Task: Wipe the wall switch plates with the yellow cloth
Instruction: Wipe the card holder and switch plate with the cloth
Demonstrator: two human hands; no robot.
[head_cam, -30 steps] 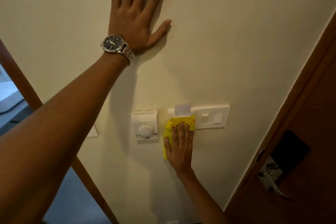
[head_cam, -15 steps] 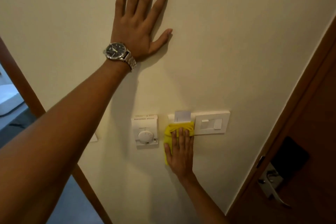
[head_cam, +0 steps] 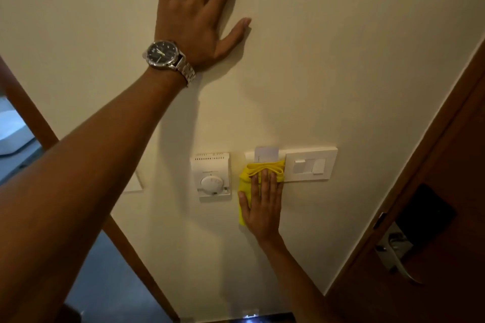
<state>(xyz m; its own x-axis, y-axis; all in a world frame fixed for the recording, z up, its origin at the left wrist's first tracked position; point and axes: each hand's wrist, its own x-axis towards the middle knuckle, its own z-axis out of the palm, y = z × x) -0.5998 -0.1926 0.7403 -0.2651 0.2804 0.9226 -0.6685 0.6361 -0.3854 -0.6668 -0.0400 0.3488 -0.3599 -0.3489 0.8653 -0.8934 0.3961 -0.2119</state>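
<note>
My right hand (head_cam: 262, 204) lies flat on the yellow cloth (head_cam: 248, 176) and presses it against the left part of the long white switch plate (head_cam: 309, 164). A white card (head_cam: 266, 153) sticks up from the slot just above the cloth. The plate's right half, with its rocker switch, is uncovered. A white thermostat plate (head_cam: 211, 177) with a round dial hangs just left of the cloth. My left hand (head_cam: 202, 8), with a wristwatch, is spread flat on the bare wall higher up, holding nothing.
A brown wooden door (head_cam: 433, 217) with a metal lever handle (head_cam: 396, 257) stands at the right. A brown door frame (head_cam: 34, 118) runs diagonally at the left. Another white plate (head_cam: 133, 182) shows partly behind my left forearm.
My right hand and the cloth shifted slightly right along the switch plate. The view dropped a little, so my left hand sits higher in the frame.
</note>
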